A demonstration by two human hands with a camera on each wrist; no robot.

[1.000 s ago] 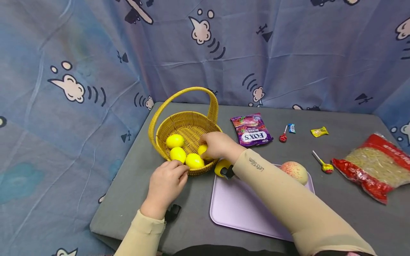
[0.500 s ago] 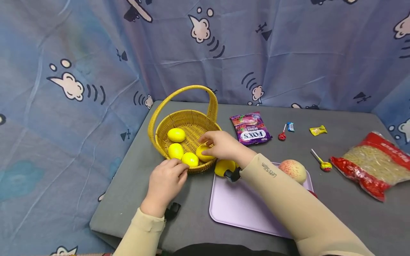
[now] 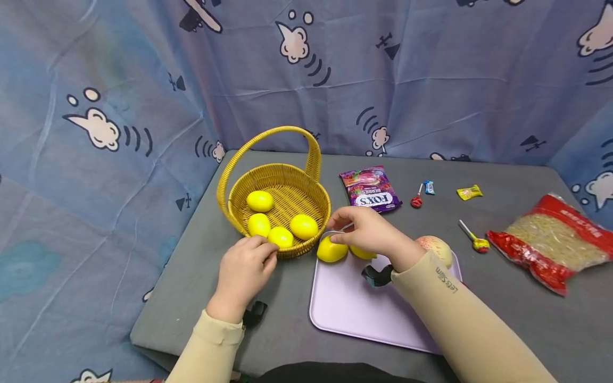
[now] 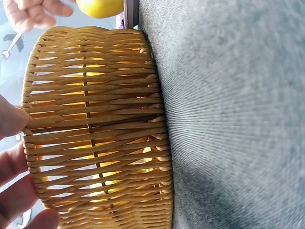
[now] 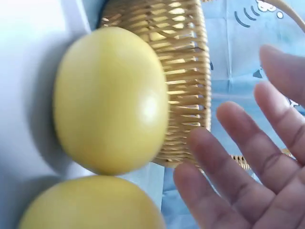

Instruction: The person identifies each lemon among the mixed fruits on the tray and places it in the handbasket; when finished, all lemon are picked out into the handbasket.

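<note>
My left hand [image 3: 244, 271] grips the near rim of a yellow wicker basket [image 3: 299, 189]; the left wrist view shows the thumb and fingers [image 4: 16, 193] at its edge. Several yellow lemons [image 3: 304, 227] lie inside, with a tall handle arching over them. To the right, my right hand [image 3: 371, 231] hovers above two more lemons [image 3: 332, 249] at the far left corner of a lilac tray [image 3: 354, 308]. In the right wrist view its fingers [image 5: 248, 129] are spread and hold nothing, beside the nearer lemon [image 5: 112, 102].
A peach [image 3: 433, 247] sits on the tray's right side, partly behind the sleeve. Behind the tray lie a purple candy bag [image 3: 369, 187], a red lollipop [image 3: 416, 201], small wrapped candies [image 3: 469, 192] and a yellow lollipop [image 3: 479, 244]. A red-and-clear food bag [image 3: 551, 234] lies far right.
My right hand has let go of a lemon inside the basket and moved right, out over the lemons on the tray. My left hand has stayed at the basket rim.
</note>
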